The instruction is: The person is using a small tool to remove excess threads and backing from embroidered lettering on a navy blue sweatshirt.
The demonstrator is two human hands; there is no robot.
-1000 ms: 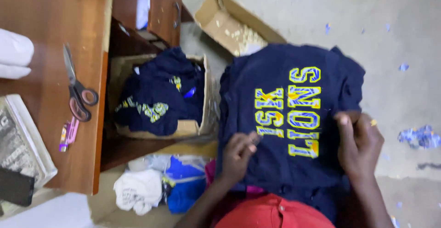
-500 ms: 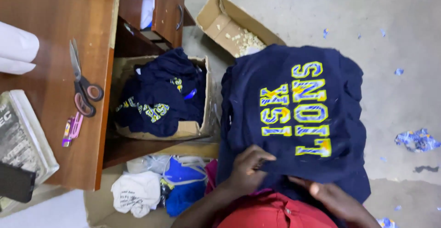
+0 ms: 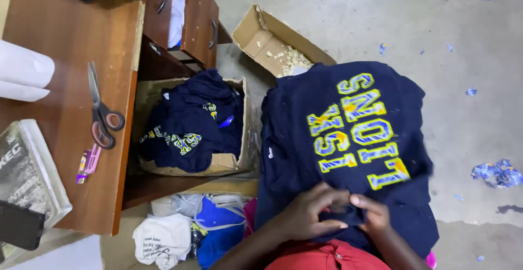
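A navy blue shirt with yellow and blue lettering lies spread over my lap, printed side up. My left hand and my right hand meet at its near edge, both pinching a fold of the navy cloth between the fingers. Red clothing shows below my hands at the bottom edge.
A cardboard box full of more navy shirts stands to the left under a wooden desk. On the desk lie scissors, a pink lighter and a clear case. An open box sits behind; fabric scraps dot the concrete floor.
My right hand has come in from the shirt's right side to its near edge, beside my left hand. Both now grip the same fold of cloth. The shirt has shifted slightly.
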